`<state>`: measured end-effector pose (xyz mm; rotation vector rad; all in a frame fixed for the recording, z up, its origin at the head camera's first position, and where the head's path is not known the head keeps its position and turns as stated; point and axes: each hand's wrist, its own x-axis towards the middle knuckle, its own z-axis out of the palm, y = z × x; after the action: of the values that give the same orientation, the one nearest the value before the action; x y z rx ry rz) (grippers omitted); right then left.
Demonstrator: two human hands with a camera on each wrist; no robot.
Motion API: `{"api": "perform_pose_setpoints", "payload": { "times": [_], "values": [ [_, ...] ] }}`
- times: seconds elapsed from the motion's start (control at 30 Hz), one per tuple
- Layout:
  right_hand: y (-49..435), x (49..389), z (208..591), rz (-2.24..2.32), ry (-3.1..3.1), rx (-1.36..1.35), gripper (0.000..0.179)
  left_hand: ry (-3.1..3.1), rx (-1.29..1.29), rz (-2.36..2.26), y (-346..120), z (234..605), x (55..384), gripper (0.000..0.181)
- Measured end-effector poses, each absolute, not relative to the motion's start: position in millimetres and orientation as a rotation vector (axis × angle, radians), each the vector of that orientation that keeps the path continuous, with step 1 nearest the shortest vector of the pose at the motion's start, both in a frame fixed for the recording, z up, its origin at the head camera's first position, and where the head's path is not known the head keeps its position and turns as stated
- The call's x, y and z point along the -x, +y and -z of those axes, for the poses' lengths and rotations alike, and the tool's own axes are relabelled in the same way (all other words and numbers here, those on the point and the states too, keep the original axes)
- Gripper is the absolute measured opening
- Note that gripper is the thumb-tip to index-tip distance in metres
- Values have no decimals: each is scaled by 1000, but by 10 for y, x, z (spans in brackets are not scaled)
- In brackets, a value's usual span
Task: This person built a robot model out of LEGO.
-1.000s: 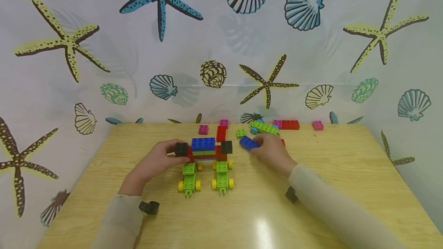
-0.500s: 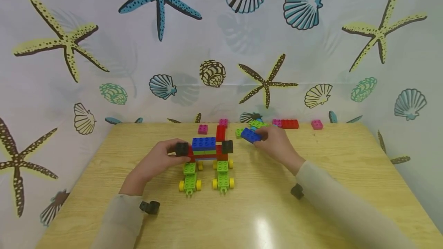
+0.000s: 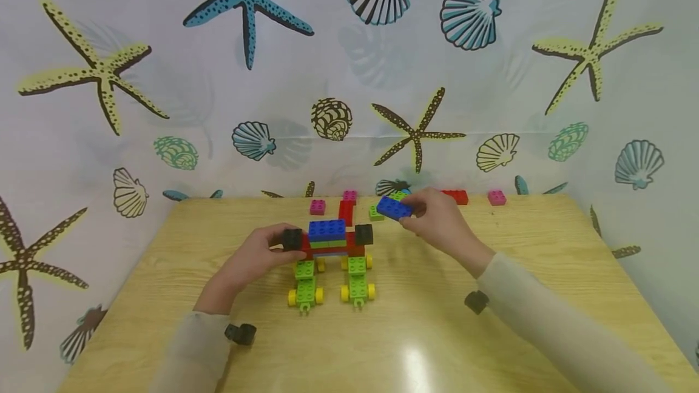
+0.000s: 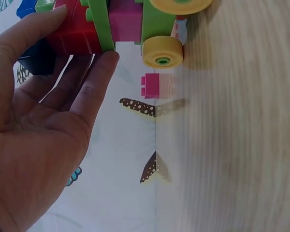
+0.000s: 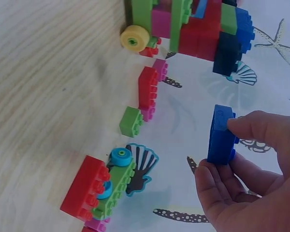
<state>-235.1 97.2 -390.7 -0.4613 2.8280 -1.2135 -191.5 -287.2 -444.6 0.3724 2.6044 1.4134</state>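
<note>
Your left hand (image 3: 259,253) grips the left end of the brick model (image 3: 333,250), thumb and fingers around its red part, just beside a black block (image 3: 292,239). Your right hand (image 3: 439,223) has a blue brick (image 3: 394,208) pinched between thumb and fingers, held above the counter (image 3: 437,320), to the right of the model and apart from it; studs show on its upper face. Model stands on the counter: blue piece (image 3: 327,231) on top, green layer (image 3: 327,244) under that, red below, a second black block (image 3: 363,235) at the right end, green wheeled pieces (image 3: 357,284) with yellow wheels (image 3: 371,291) reaching toward you. Loose bricks near the back edge: a red brick (image 3: 346,213) behind the model, a small green brick (image 3: 376,213) near your blue one, a pink brick (image 3: 317,207) further left, another (image 3: 496,198) far right. Right wrist view gives a green base (image 5: 115,188) with blue wheels, a red block (image 5: 84,188) beside it; your right hand partly covers that base in the head view. Backdrop: pale cloth (image 3: 295,90), starfish and shell print.
</note>
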Motion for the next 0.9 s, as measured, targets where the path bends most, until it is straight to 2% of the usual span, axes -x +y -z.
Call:
{"api": "perform_pose_setpoints", "payload": {
  "times": [0.67, 0.9],
  "values": [
    [1089, 2046, 3575, 1308, 2740, 545, 38, 2562, -328, -1397, -2433, 4523, 1928, 47],
    [1093, 2007, 3550, 1301, 2733, 566, 38, 2556, -403, -1358, -2198, 4509, 1999, 46]
  ]
}}
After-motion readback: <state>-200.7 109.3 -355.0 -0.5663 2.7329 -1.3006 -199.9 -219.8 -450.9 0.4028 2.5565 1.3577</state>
